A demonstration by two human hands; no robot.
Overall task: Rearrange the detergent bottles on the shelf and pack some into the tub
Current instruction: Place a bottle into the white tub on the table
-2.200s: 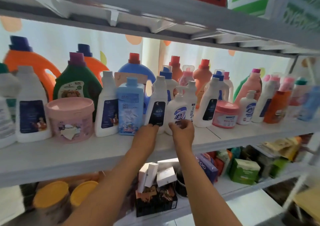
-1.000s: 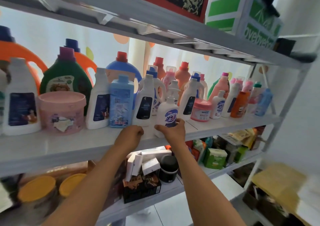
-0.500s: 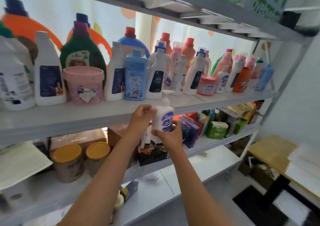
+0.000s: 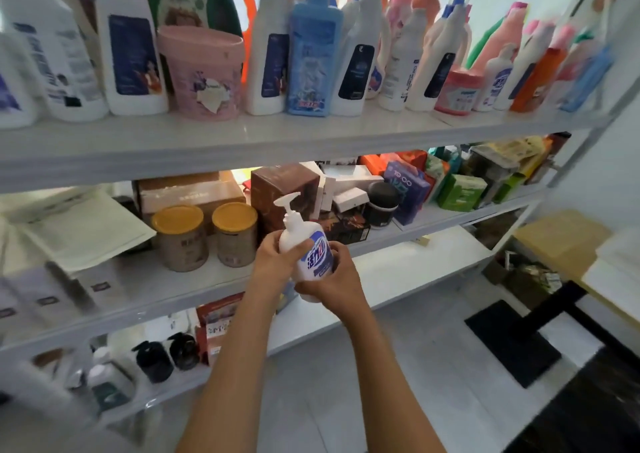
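Setting: white metal shelving [image 4: 242, 140] filled the view, with a grey tiled floor [image 4: 433, 366] and a black mat [image 4: 512, 341] to the right.
Top shelf: a crowded row of detergent bottles [image 4: 356, 54] stood upright, mostly white, with pink, orange and blue ones toward the right; a pink lidded tub [image 4: 202, 71] sat among them left of centre, and a smaller pink tub [image 4: 457, 92] farther right.
Middle shelf: two yellow-lidded cans [image 4: 180, 237] stood side by side, beside brown cartons and small boxes; green boxes [image 4: 460, 192] lay toward the right.
Pump bottle: a white pump bottle [image 4: 311, 248] with a blue label was held off the shelves, in front of the middle shelf, tilted with its nozzle pointing up and left.
Left hand: the left hand [image 4: 277, 262] wrapped its fingers around the bottle's upper left side.
Right hand: the right hand [image 4: 332, 279] gripped the bottle's lower body from the right and beneath.
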